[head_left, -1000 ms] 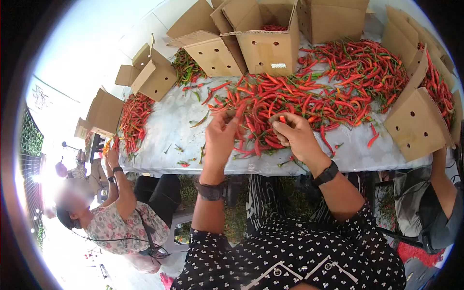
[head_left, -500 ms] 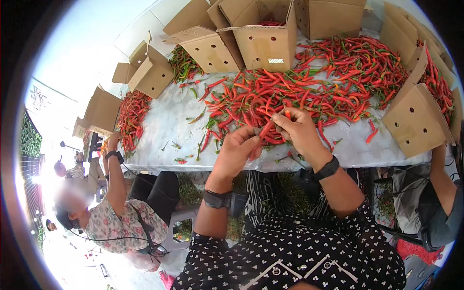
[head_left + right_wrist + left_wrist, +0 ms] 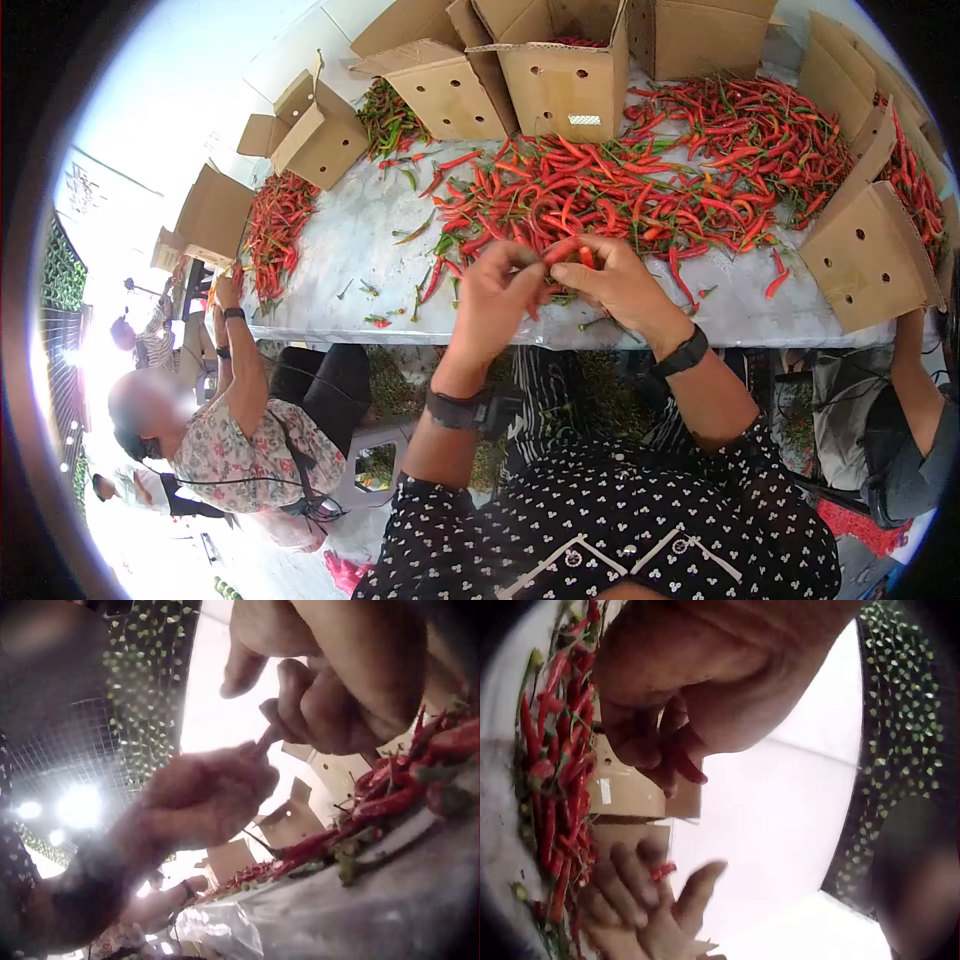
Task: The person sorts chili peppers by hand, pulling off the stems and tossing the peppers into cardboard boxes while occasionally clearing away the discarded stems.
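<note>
My left hand (image 3: 492,305) pinches a red chilli pepper (image 3: 562,249) over the near edge of the chilli heap (image 3: 590,195). In the left wrist view the chilli's end (image 3: 688,766) sticks out below those fingertips. My right hand (image 3: 628,290) is close beside the left, thumb apart from its curled fingers. A second red chilli (image 3: 587,258) is held in those right fingers; its tip (image 3: 663,871) shows in the left wrist view. In the right wrist view the left hand (image 3: 210,791) reaches in under the right fingers.
Open cardboard boxes (image 3: 560,90) stand behind the heap, and another box (image 3: 868,258) holding chillies is at the right. A green-red pile (image 3: 390,125) and a red pile (image 3: 278,225) lie leftward. Loose stems (image 3: 368,288) are scattered on the covered table. People sit at both sides.
My left hand has come from the heap on the left toward my right hand, and now holds a chilli beside it. My right hand stays nearly in place, still with its chilli.
</note>
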Demonstrator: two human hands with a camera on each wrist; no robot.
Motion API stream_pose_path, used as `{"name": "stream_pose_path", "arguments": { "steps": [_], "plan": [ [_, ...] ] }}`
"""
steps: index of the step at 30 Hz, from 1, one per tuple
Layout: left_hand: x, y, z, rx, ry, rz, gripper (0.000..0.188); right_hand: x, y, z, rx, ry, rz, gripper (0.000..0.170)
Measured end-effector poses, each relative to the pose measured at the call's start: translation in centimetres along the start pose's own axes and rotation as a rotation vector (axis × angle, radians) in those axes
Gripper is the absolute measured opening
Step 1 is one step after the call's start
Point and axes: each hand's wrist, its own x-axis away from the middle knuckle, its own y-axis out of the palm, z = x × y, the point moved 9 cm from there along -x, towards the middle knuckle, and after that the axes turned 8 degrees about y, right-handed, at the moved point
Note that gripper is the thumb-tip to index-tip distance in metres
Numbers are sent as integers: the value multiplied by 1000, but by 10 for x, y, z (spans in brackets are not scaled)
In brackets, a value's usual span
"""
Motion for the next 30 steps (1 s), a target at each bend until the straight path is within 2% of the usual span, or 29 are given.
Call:
{"name": "stream_pose_path", "arguments": {
  "steps": [1, 3, 5, 6, 7, 8, 9, 11, 12, 14, 18, 20, 21, 24, 27, 29, 30],
  "plan": [
    [-2, 13, 2, -44, 29, -84, 6, -1, -8, 2, -94, -24, 78, 19],
    [-8, 16, 2, 12, 38, -60, 10, -2, -17, 8, -188, 15, 152, 17],
    [-13, -5, 8, -425, 63, 80, 15, -7, -32, 19, -285, 53, 223, 16],
    [-16, -9, 3, -427, 60, 82, 15, -12, -40, 22, -428, -21, 179, 17],
    [-19, -14, 9, -744, 214, 118, 18, -15, -45, 20, -571, -97, 133, 20],
    [-19, -12, 18, -1061, 372, 152, 21, -13, -51, 14, -384, -203, 193, 24],
    [-21, -13, 16, -1063, 371, 154, 21, -12, -49, 11, -386, -203, 190, 24],
    [-28, -10, -1, -1220, 223, 41, 30, -13, -42, 19, -652, -38, 153, 23],
    [-31, -9, 0, -1220, 224, 39, 30, -13, -41, 18, -653, -39, 155, 23],
    [-36, -15, -15, -1188, 23, -18, 29, -13, -35, 21, -661, 21, 131, 18],
    [-39, -34, -22, -1016, 60, 40, 26, -13, -36, 29, -706, 79, 200, 13],
    [-33, -39, -6, -894, 205, 158, 22, -17, -31, 28, -670, 59, 97, 12],
    [-30, -36, -2, -895, 204, 155, 22, -16, -30, 28, -672, 60, 98, 12],
    [-22, -25, 3, -755, 173, 133, 18, -12, -24, 19, -527, 19, 107, 12],
    [-12, -5, 3, -590, 242, 53, 16, -11, -21, 14, -456, -27, 111, 13],
    [-5, 11, 0, -460, 104, -44, 15, -11, -23, 16, -368, -48, 161, 15],
    [-3, 16, 4, -448, 163, -63, 14, -10, -22, 15, -366, -47, 159, 15]
  ]
}}
